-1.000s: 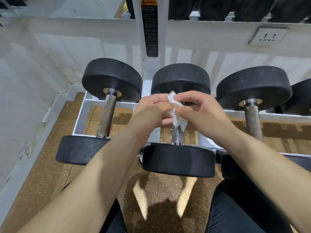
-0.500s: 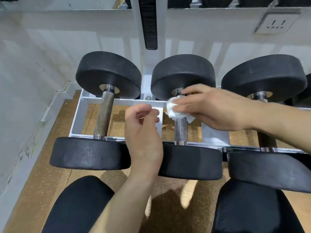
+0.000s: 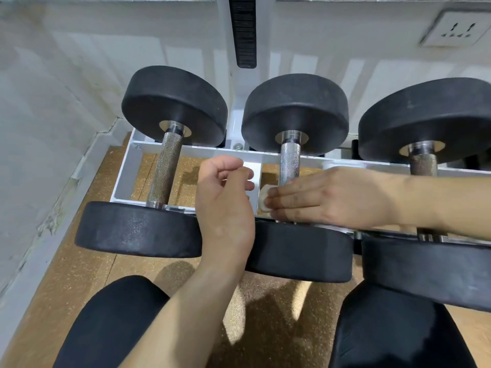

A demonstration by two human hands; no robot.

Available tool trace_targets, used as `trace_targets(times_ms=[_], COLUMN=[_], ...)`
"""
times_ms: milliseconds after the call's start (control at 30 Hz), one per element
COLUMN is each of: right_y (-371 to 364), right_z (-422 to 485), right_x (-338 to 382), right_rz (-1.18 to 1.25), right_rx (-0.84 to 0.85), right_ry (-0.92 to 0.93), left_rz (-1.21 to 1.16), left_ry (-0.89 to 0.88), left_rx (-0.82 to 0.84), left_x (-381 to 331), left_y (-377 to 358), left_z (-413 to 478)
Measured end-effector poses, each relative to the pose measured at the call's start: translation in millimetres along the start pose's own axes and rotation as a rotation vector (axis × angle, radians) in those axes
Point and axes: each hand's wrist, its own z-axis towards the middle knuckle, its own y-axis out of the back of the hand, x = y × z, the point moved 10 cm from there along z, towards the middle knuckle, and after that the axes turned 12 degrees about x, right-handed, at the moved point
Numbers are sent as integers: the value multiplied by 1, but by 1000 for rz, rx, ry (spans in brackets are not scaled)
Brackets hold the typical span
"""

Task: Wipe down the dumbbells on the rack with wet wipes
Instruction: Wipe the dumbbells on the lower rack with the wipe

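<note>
Dumbbells on the white rack (image 3: 125, 176) number three in view: a left dumbbell (image 3: 164, 166), a middle dumbbell (image 3: 290, 160) and a right dumbbell (image 3: 425, 120), each lying across the rack from its back edge to its front edge, with black heads and knurled metal handles. One wet wipe (image 3: 263, 199) shows, a small pale wad at the near end of the middle handle, close to the rack's front edge. The right hand (image 3: 340, 197) reaches in from the right, palm down, its fingers (image 3: 287, 200) nearly straight and laid across that handle, pressing the wipe against it; the thumb is hidden. The left hand (image 3: 223, 203) hovers over the front edge between the left and middle dumbbells, fingers loosely curled and holding nothing. One wall socket (image 3: 455, 29) sits at the upper right. Half a second ago the right hand and wipe were at the far end of the handle, by the rear head; they are now at its near end, while the left hand has kept much the same pose
</note>
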Motion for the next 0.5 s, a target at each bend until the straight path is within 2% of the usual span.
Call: trace_targets(times_ms=[33,100,167,200,233,400,500], right_y=[10,32,49,44,38,22,48], right_z=[-1,-10,-11,-12,-9,-8,-12], right_x=[-6,-39,-53,-50,-45,3,-34], right_rz=[-67,-15,-22,-78,-51,-64,-7], right_rx=[-17,-66,-154,-152,-83,-34,-105], right_ry=[23,-98,-139,-121,-180,39,-92], left_rz=[0,0,-3,-7,-13,-4,16], left_ry=[-2,-2,1,1,3,6,18], left_rx=[-1,-4,-10,-14,-20,-26,-13], left_x=[0,1,2,2,3,3,4], left_y=[0,1,2,3,4,4,3], left_z=[0,-1,-2,-3,-4,-4,-3])
